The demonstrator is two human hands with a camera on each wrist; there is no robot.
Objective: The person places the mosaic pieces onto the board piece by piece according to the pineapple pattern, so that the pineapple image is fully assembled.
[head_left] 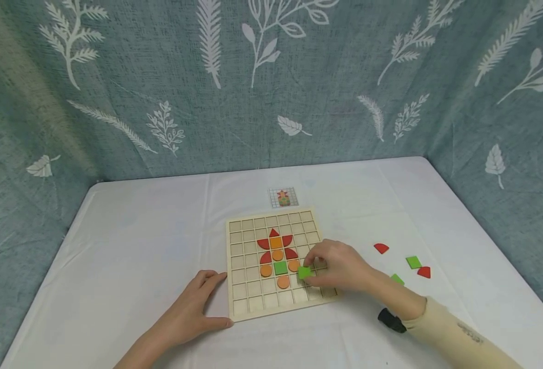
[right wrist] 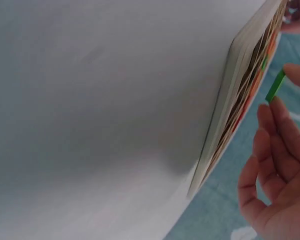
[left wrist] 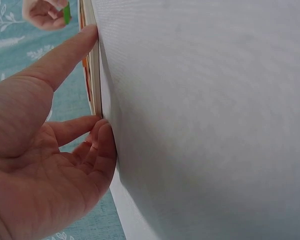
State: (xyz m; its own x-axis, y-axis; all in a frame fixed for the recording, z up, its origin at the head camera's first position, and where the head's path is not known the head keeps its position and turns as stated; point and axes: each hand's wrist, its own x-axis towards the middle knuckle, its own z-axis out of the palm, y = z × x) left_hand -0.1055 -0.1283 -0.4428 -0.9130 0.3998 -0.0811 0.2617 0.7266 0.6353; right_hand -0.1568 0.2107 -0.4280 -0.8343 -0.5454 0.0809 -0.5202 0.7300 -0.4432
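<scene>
My right hand (head_left: pixel 340 267) pinches a green square tile (head_left: pixel 305 272) between thumb and fingertips, over the right part of the wooden grid board (head_left: pixel 248 302). In the right wrist view the green tile (right wrist: pixel 275 86) is seen edge-on, above the board's surface. My left hand (head_left: pixel 193 302) rests at the board's left edge, thumb at the near corner and fingertips farther up the side. The left wrist view shows its thumb and fingers against the board's edge (left wrist: pixel 93 65). On the grid lie a green square (head_left: pixel 280 267), an orange square (head_left: pixel 276 242), several orange discs (head_left: pixel 283 282) and several red pieces (head_left: pixel 291 253).
A small pattern card (head_left: pixel 283 198) lies behind the board. Right of it are red quarter-round pieces (head_left: pixel 381 248) and green squares (head_left: pixel 413 262), one partly behind my right forearm. A black object (head_left: pixel 391 321) is by my right sleeve. Patterned curtains (head_left: pixel 262 102) surround the white table (head_left: pixel 151 230).
</scene>
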